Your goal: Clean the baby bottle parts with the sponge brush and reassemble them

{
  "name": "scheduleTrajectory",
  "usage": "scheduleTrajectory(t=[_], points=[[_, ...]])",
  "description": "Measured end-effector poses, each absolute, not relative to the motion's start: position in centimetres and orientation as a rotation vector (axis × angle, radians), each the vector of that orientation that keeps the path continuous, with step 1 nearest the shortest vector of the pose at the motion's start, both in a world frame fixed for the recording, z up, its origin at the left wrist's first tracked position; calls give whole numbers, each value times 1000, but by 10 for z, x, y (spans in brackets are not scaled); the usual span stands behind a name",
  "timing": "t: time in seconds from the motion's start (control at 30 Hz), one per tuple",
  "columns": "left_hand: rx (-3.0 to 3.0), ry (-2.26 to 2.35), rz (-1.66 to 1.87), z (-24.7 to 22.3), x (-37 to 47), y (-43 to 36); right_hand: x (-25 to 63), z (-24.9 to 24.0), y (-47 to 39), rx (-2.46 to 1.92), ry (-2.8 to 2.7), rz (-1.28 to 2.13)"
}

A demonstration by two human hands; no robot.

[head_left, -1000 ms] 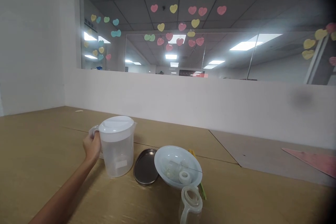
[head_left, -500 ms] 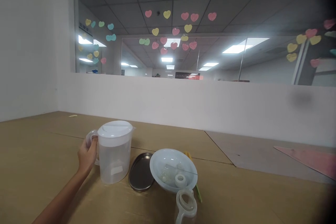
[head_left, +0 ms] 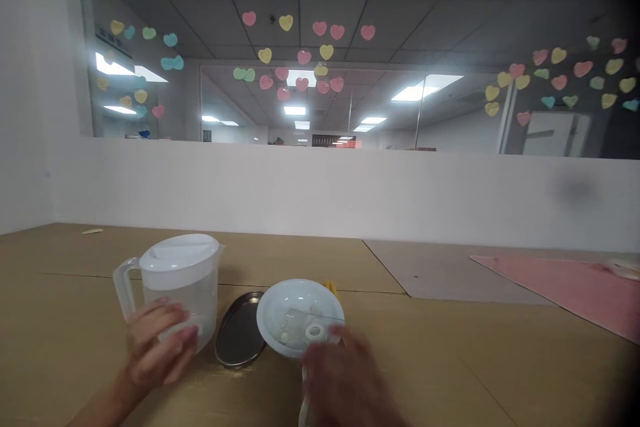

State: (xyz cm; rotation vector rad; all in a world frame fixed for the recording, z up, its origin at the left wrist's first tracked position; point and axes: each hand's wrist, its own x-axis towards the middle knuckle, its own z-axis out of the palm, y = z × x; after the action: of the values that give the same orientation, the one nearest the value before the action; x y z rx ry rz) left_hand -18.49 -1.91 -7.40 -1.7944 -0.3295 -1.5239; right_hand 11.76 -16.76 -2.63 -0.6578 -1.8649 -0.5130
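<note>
My left hand [head_left: 160,343] is in front of the clear plastic pitcher [head_left: 203,307], off its handle, with fingers loosely bent, a little apart and slightly blurred. Nothing shows in it. The pitcher stands upright with its white lid on. My right hand [head_left: 345,373], smeared by motion, is at the near edge of the white bowl [head_left: 273,307]. It covers most of a small translucent container [head_left: 303,410], of which only a pale edge shows; whether the fingers grip it is hidden. In the bowl lie a white ring-shaped piece [head_left: 315,332] and clear plastic pieces.
A dark oval metal tray [head_left: 240,333] lies between pitcher and bowl. Something yellow [head_left: 331,289] sticks out behind the bowl. A pink sheet [head_left: 555,287] lies at the right. Behind the table stands a white wall [head_left: 280,187] below a window with heart-shaped notes.
My left hand has let go of the pitcher's handle and moved in front of the pitcher. My right hand has come into view over the small container. The view has turned right.
</note>
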Motion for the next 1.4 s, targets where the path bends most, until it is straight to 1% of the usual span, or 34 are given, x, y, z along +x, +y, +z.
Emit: scheduleTrajectory(t=[0.07,0.13,0.23,0.3,0.43,0.53,0.63,0.73,0.9,1.1,1.4], points=[[-1899,-112,-1275,-59,-151,-30,151,-23,-147,-691,-1748,-551],[-1965,40,-1171,-45,-118,-36,183,-29,-127,-877,-1362,-538],[-2185,27,-1074,-34,-77,-31,221,-54,-102,-1293,-1062,-229],[-2327,-125,-979,-34,-57,-20,236,-76,-90,-1452,-1057,-79],[-2580,-689,-853,-40,-26,8,245,-111,-73,-1656,-1146,109],[-2710,-1001,-797,-48,-9,23,244,-121,-68,-1780,-1246,231],[-2734,-1153,-616,-54,-1,31,243,-119,-69,-1793,-1372,290],[-2766,-1217,-465,-59,-3,36,240,-114,-72,-1848,-1434,306],[-2814,-1256,-382,-64,-15,40,222,-109,-75,-2023,-1618,245],[-2832,-1262,-304,-64,-19,30,205,-104,-81,-2090,-1785,222],[-2929,-1231,-272,-67,-18,20,193,-108,-87,-2168,-1853,74]])
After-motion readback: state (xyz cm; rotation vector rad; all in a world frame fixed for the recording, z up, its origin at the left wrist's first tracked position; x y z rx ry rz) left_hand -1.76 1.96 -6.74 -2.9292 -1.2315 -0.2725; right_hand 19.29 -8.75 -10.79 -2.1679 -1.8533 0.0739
